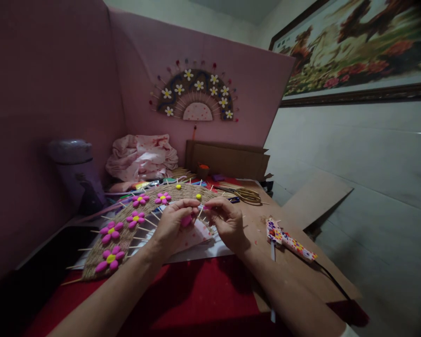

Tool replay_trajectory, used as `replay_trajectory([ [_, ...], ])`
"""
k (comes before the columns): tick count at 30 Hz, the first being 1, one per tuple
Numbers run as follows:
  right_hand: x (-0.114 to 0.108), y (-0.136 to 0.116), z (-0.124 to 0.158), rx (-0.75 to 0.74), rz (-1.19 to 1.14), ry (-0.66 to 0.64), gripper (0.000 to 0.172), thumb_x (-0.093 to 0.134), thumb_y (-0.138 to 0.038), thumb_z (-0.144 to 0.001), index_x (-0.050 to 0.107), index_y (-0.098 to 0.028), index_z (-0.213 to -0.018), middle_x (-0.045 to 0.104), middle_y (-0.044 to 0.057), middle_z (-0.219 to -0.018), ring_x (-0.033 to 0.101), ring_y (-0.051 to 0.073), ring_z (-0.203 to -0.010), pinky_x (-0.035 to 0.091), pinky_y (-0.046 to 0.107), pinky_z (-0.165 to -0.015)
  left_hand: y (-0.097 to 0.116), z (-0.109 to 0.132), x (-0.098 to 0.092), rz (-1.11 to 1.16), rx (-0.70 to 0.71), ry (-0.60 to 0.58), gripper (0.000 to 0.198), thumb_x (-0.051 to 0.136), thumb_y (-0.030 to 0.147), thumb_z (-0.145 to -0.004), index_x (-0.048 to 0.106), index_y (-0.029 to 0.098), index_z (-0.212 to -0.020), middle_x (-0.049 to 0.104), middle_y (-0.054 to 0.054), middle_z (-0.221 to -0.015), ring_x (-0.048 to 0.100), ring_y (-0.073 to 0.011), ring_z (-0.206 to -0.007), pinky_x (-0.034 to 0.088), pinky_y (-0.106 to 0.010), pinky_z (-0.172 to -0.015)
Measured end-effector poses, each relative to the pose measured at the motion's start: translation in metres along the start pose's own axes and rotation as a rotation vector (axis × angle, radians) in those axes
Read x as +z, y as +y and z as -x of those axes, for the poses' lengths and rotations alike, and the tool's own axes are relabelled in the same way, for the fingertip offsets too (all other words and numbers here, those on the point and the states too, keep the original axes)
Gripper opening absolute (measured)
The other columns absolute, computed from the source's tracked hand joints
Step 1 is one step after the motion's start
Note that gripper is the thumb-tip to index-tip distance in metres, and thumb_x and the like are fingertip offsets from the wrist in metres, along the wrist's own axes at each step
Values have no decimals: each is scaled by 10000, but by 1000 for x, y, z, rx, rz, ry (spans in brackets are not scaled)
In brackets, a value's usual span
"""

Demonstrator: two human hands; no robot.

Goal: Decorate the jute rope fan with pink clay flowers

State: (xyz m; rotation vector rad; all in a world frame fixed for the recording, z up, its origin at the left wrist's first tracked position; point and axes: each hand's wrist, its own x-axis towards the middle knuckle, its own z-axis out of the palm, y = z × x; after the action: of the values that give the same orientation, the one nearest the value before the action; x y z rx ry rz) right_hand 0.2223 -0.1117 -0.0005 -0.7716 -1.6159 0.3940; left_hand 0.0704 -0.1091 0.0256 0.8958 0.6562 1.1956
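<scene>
Head view: left hand (171, 224) grips a pink clay lump (186, 220), right hand (227, 222) pinches a smaller pink piece (206, 207), over the flowered twine fan (148, 211); clay seems light, soft, best held by fingertips.

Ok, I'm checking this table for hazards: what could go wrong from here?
The left hand is close to the thin sticks of the twine fan; they might snag or bend. The pink flowers could smear if soft and brushed. The glue gun lies to the right of the right hand and might burn an arm if hot, though its heat can't be seen.
</scene>
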Motion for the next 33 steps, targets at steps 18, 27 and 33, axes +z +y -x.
replay_trajectory([
  [18, 1, -3, -3, -43, 11, 55, 50, 641, -237, -799, 662, -210, -835, 621, 34, -795, 594, 156, -751, 497, 274, -615, -2, 2, 1, -46, 4, -91, 213, 742, 280, -652, 637, 109, -722, 524, 9, -522, 437, -59, -431, 301, -188, -403],
  [27, 1, -10, -5, -75, 28, -25, 88, 655, -216, -788, 670, -215, -874, 604, 30, -824, 580, 143, -756, 477, 251, -594, 0, 5, 5, -187, 54, -100, 370, 751, 387, -640, 510, 147, -493, 414, 43, -417, 299, -36, -374, 163, -207, -385],
  [33, 0, -7, -4, -57, 32, -11, 69, 630, -261, -813, 654, -204, -844, 610, 29, -796, 577, 141, -720, 474, 259, -586, -1, 5, 5, -99, -3, -141, 409, 752, 376, -643, 456, 159, -462, 406, 45, -410, 311, -40, -380, 192, -203, -383],
])
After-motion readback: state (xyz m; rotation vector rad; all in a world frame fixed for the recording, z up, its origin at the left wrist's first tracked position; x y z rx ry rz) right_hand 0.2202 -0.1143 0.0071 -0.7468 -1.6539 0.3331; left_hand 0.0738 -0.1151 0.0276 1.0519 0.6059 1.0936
